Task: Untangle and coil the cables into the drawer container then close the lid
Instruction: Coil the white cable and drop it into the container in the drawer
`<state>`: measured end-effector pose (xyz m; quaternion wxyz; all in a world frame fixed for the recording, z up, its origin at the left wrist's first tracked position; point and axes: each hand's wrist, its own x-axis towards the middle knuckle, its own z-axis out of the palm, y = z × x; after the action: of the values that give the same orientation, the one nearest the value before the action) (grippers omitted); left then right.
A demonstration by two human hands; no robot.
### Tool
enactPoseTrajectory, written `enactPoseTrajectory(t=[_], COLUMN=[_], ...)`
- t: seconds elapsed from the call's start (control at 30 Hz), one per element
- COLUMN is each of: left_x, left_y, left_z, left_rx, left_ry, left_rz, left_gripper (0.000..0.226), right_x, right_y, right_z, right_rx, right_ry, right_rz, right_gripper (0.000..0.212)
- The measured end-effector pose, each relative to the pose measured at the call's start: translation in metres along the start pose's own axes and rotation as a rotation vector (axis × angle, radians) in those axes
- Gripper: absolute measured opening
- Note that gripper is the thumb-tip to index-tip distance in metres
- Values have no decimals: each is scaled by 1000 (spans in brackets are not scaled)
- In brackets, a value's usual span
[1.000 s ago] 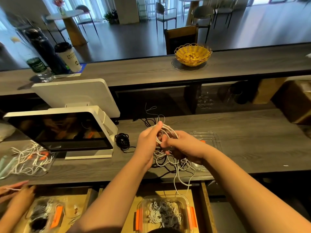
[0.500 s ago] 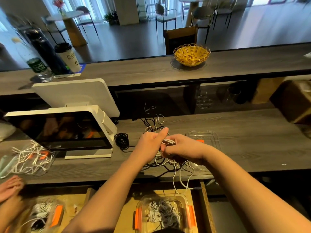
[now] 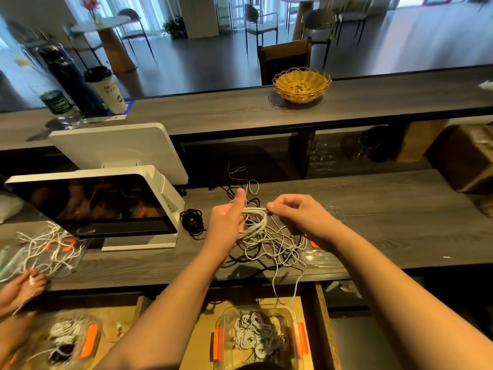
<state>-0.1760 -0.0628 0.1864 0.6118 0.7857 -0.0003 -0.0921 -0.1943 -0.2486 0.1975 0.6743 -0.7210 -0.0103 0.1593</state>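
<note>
Left hand: the left hand (image 3: 226,225) is holding a white coil (image 3: 253,222) of cable above the lower counter (image 3: 386,209), fingers wrapped round the loops, thumb sticking straight up on the far side.
Right hand: the right hand (image 3: 298,214) is pinching the end of the white cable at the coil's top edge between thumb and forefinger; the other fingers are curling loosely under the palm.
Tangle: a loose tangle (image 3: 272,247) of thin white and black cables is lying on the counter under and just near of both hands; two white strands are hanging over the near edge toward the drawer.
Container: a clear container (image 3: 258,337) with orange clips is sitting open in the wooden drawer (image 3: 322,329) at the near edge, between the forearms; coiled white and grey cables are lying inside it.
Lid: a clear lid (image 3: 320,257) with an orange tab is lying on the counter, right of the tangle, partly under the right wrist.
Black coil: a small black coil (image 3: 192,222) is resting on the counter left of the left hand, beside the white monitor (image 3: 106,206).
Far shelf: a yellow wicker basket (image 3: 301,85) is standing on the upper counter, a paper cup (image 3: 108,89) and bottles far left.
Left edge: another person's hand (image 3: 21,287) is working near a second bundle of white cables (image 3: 45,244).
Second container: another clear tub (image 3: 72,340) holding cables is sitting in the near left drawer.
</note>
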Motion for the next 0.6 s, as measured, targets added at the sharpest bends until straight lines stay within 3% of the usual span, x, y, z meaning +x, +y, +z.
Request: enactPoseTrajectory(t=[0.1,0.23,0.47,0.6], left_x=[0,0,-5,-3], left_y=[-1,0,-3,-10], left_z=[0,4,13,8], left_rx=[-82,-60,-6,89], left_ry=[22,199,504,543], left_rz=[-50,-26,140,213], left_gripper=[58,55,54,55], right_x=[-4,-7,-14,-19], right_y=[6,12,7,-4], right_z=[9,26,49,52], right_rx=[-50,-167,-472,-625], right_ry=[2,-9,-71,-96], right_rz=[-18,-37,-39,-71], right_gripper=[26,26,24,26])
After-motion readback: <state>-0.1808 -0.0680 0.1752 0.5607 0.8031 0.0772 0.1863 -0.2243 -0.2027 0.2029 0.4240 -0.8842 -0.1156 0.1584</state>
